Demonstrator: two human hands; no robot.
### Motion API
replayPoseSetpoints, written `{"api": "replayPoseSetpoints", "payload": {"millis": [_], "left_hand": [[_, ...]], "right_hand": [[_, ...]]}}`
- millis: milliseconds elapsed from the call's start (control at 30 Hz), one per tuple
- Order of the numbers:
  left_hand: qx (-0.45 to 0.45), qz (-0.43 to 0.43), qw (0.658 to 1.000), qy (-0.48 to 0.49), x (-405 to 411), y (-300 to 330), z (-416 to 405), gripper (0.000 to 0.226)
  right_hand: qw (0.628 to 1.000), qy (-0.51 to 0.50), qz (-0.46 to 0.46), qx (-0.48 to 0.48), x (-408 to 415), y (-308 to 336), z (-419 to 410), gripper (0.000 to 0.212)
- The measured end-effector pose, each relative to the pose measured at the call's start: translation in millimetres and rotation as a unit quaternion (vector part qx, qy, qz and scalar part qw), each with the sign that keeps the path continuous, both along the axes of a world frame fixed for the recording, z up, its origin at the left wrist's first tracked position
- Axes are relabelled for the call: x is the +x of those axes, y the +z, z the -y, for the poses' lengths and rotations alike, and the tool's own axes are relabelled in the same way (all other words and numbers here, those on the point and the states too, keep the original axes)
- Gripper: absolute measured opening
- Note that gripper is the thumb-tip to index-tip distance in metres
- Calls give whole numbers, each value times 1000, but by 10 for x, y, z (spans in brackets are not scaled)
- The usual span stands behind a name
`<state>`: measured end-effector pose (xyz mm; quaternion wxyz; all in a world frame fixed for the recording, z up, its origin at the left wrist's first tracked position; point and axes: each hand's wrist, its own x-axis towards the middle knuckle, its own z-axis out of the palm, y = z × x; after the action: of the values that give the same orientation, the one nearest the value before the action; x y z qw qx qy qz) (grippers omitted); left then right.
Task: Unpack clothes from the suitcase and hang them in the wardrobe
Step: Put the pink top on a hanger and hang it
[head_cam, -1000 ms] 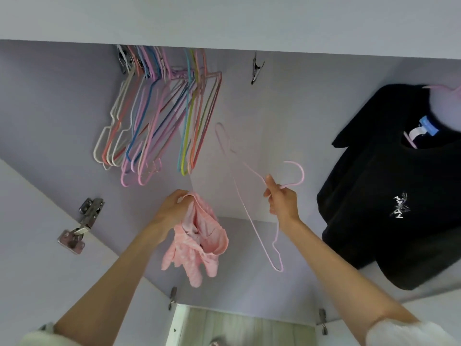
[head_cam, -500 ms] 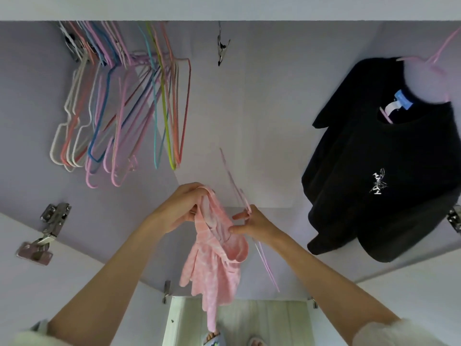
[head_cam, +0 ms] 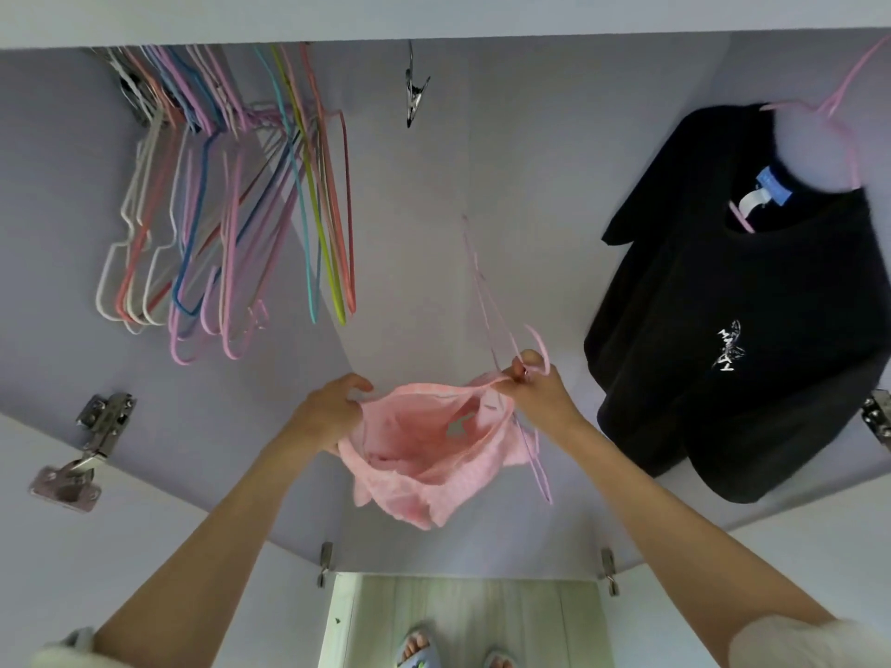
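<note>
Both hands are stretching the pink garment (head_cam: 434, 450) open in front of the wardrobe: left hand (head_cam: 328, 412) gripping one edge, right hand (head_cam: 540, 392) pinching the other edge plus the pink hanger (head_cam: 487, 301). That crowded grip is risking a dropped hanger.

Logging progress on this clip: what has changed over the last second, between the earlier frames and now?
The right hand brought the pink hanger over to the pink garment and now pinches hanger and garment edge together. The left hand kept its grip, and the two pulled the garment's opening wide. The black T-shirt and the bunch of empty hangers stay hanging.
</note>
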<state>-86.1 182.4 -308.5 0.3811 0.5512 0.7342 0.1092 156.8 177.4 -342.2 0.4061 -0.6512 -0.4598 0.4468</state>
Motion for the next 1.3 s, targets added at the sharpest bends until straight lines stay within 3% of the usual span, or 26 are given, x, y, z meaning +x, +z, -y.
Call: {"api": "replayPoseSetpoints", "payload": {"millis": [67,167,267,367,467,533,633,733,833,967,1167,1300], "left_hand": [[-39,-12,996,-83,106,-56,34,57],[52,13,973,-223,376,-25,46,53],[116,119,965,-201,637,57,62,33],[187,43,962,-197,784,61,51,14],[214,27,960,-179,785,60,41,21],[177,64,966,-178,777,78,20,21],[36,202,966,-159,804,117,6,15],[-17,250,960,-122,839,116,-30,14],[12,218,975,-44,870,41,-81,14],[48,172,982,61,814,-41,-173,18],[94,83,984,126,639,-66,-298,25],[116,19,988,100,626,-58,-268,24]], "right_hand": [[999,27,-6,26,-48,161,22,40],[996,62,-22,55,-172,322,65,40],[994,85,-23,62,-273,396,72,39],[996,70,-13,59,-263,416,48,41],[998,45,-21,35,-147,398,63,42],[999,30,-42,10,-63,386,98,42],[995,28,-92,-26,45,373,159,39],[998,21,-56,-34,182,339,230,24],[997,-66,-29,1,389,266,288,37],[996,-88,-1,-1,621,235,401,27],[988,-111,89,-67,782,69,462,31],[982,-89,149,-76,778,64,463,36]]}}
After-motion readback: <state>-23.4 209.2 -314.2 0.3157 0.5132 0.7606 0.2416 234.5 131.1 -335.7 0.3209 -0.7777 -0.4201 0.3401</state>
